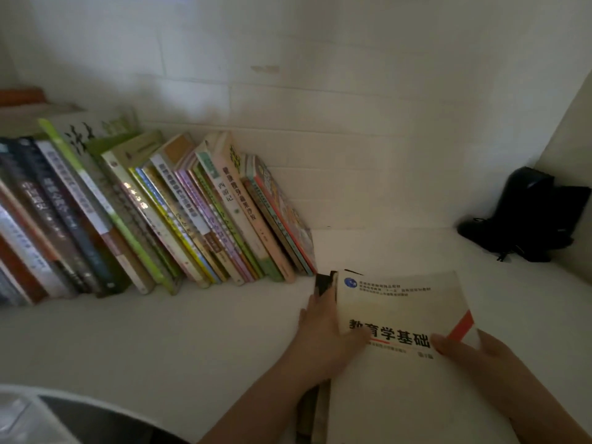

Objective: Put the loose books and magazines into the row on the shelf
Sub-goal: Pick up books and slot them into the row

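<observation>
A cream book with black Chinese title letters and a red stripe (397,302) lies on top of a small stack at the lower right of the white shelf (160,331). My left hand (323,334) grips its left edge, thumb on the cover. My right hand (480,354) holds its right edge, thumb beside the red stripe. Darker books (312,408) lie under it; only their spines show. The row of books (153,213) leans to the left along the back wall, ending with a thin colourful book (288,216).
A black bag-like object (528,216) sits in the right corner of the shelf. A side wall (573,149) closes the shelf on the right. A white and dark rounded object (48,415) shows at the bottom left.
</observation>
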